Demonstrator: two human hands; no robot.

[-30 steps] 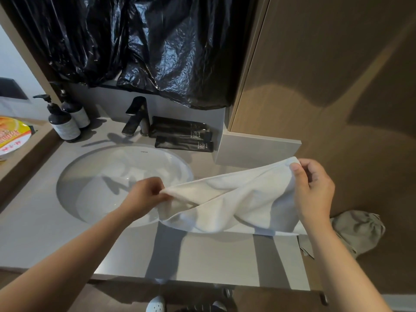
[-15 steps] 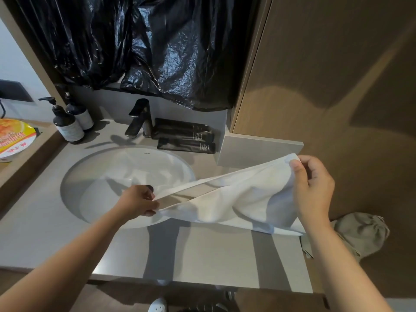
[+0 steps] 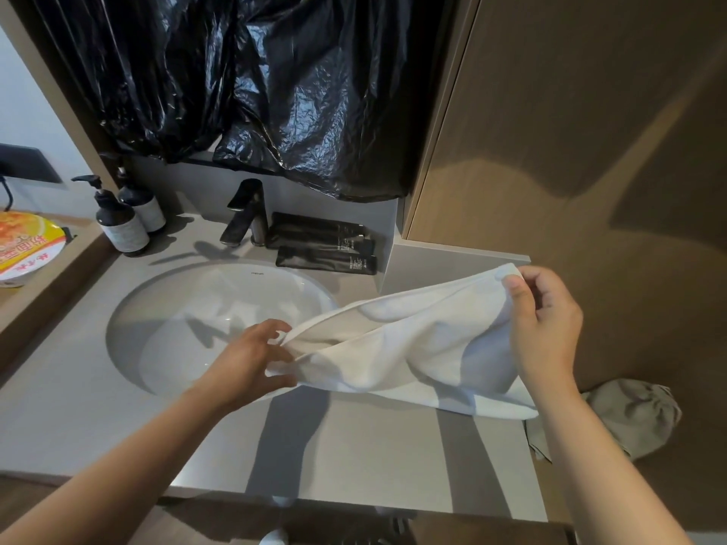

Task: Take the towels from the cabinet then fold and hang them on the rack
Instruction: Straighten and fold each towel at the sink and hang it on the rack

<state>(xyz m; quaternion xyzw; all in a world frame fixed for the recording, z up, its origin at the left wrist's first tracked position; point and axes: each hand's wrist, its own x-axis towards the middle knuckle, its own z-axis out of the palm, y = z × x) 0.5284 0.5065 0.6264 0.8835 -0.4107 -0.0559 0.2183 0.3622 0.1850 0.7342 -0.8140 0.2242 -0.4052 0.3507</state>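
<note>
Scene: A person stands at a bathroom sink (image 3: pixel 118 320) and holds a white towel (image 3: pixel 413 348) stretched between both hands, above the sink's right rim and the countertop (image 3: pixel 354 446) to the right of it.
Right hand: The right hand (image 3: pixel 547 332), well right of the sink, pinches the towel's raised far corner between thumb and curled fingers.
Left hand: The left hand (image 3: pixel 251 359), over the sink's front right edge, has its fingers loosely spread at the towel's near end. Thumb and fingertips appear to pinch the lower layer, a light hold rather than a firm one.
Towel: Doubled lengthwise, two layers showing at the left end, sagging in the middle, touching neither sink nor countertop as far as can be seen.
Done: One towel is out and in hand, so the fetching has evidently happened for this one. A first fold looks begun.
Left: The fold is loose and unfinished. No rack is in view, so hanging is yet to come. Whether more towels wait cannot be told.
Nearby: A faucet (image 3: pixel 246 214) and black tubes (image 3: pixel 326 249) sit behind the sink, and a crumpled grey cloth (image 3: pixel 629 418) lies well to its right.
</note>
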